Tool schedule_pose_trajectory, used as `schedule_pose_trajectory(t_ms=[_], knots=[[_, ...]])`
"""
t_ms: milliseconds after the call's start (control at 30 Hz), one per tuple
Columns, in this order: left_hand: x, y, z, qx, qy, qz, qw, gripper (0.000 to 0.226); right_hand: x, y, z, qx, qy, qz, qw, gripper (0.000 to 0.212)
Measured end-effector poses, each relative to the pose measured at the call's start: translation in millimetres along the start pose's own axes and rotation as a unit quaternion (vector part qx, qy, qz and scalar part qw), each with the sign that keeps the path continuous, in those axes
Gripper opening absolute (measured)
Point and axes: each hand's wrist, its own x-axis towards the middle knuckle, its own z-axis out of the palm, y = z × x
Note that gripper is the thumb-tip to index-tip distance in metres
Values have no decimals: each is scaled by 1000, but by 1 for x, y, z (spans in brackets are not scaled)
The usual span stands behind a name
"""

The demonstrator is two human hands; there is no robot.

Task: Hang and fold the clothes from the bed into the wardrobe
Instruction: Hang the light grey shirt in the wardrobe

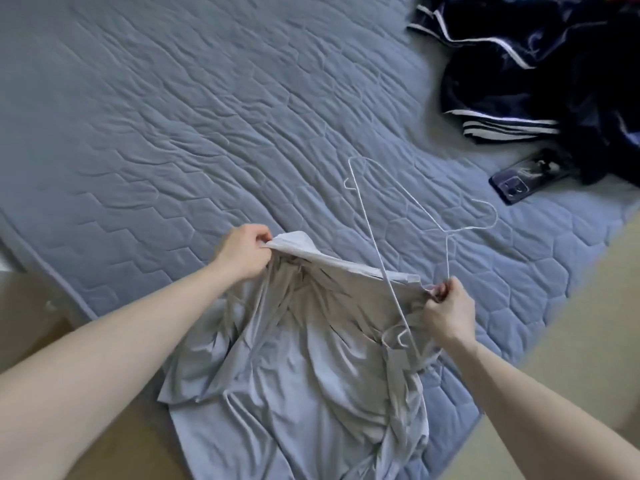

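Here, both my forearms reached forward over the quilted grey-blue bed [173, 116]; my left hand [244, 252] pinched the pale grey garment's [294, 358] edge, my right hand [446, 311] gripped cloth and the thin white wire hanger [372, 237].

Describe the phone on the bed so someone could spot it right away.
Look to the far right side of the grey-blue quilted bed. Just below the heap of dark navy clothes lies the phone, camera side up, the only flat, glossy, hard thing there.
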Motion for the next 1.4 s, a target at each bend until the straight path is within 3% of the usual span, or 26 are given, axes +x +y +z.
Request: schedule_pose_trajectory(t_ms=[67, 167, 233, 300, 433, 600, 700, 800, 933, 1167, 1300, 1400], knots=[[-2, -7, -17, -42, 13, -24, 999, 19, 9, -17, -5, -26, 0, -5, 1000, 12], [-3, -25, -37, -18, 14, -58, 998, 11, 22, -32, -21, -47, 6, 2, 999, 19], [-8, -37, -50, -23, -24, -81, 996, 40, 20, -39, -34, -41, 7, -5, 999, 21], [-12, -43, -57, -52, -52, -79, 994, 49, 10, -44, -44, -15, -1, -40, 999, 22], [-27, -27, -82, -85, -71, -38, 993, 49, -29, -64, -69, -27, -56, -143, 988, 13], [-50, 1, -131, -96, -102, -24, 990, 36, -92, -92, -108, -45, -107, -222, 968, 29], [-72, 8, -160, -57, -95, 12, 994, 32, -129, -108, -140, -52, -81, -215, 972, 23], [-99, -4, -175, 29, -146, 23, 989, 26, -165, -109, -167, -25, -70, -209, 975, 22], [-142, -30, -184, 113, -194, 12, 974, 25, -202, -87, -187, 30, -132, -194, 972, 28], [-156, -24, -168, -43, -70, -68, 994, 35, -229, -50, -204, -29, -238, -218, 946, 29], [-155, -4, -164, -108, -89, -63, 988, 40, -234, -51, -205, -54, -250, -235, 938, 28], [-168, 18, -168, -137, -130, -6, 982, 31, -234, -64, -201, -47, -262, -243, 933, 30]])
